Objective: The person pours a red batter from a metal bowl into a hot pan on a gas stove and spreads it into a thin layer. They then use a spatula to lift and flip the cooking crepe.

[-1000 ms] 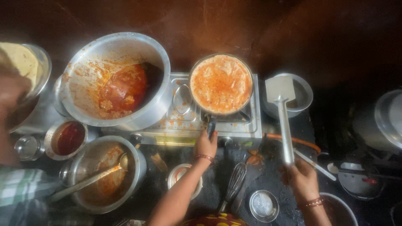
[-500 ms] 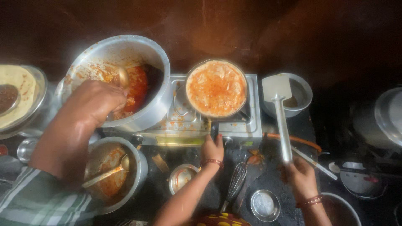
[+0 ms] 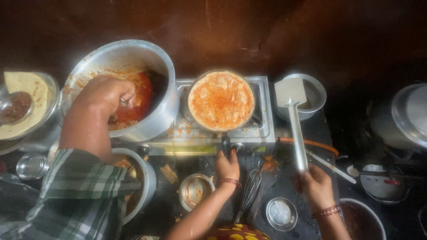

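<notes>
The flatbread [image 3: 221,100] is cooking in the pan [image 3: 221,130] on the stove [image 3: 262,129] — left hand [image 3: 227,166] gripping the pan's handle, right hand [image 3: 316,186] closed on the spatula [image 3: 293,116] hovering just right of the pan — so sliding the blade under looks next.

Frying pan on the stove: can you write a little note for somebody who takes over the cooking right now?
Left hand: fingers shut on the handle of the pan, which sits on the stove.
Right hand: grips the spatula, its blade up over a small steel bowl, not touching the pan.
Done: the flatbread in the pan is coated orange-red on top.
Left: it has not been lifted out.
Nearby: another person's hand holds a spoon inside the big pot of red sauce.
</notes>
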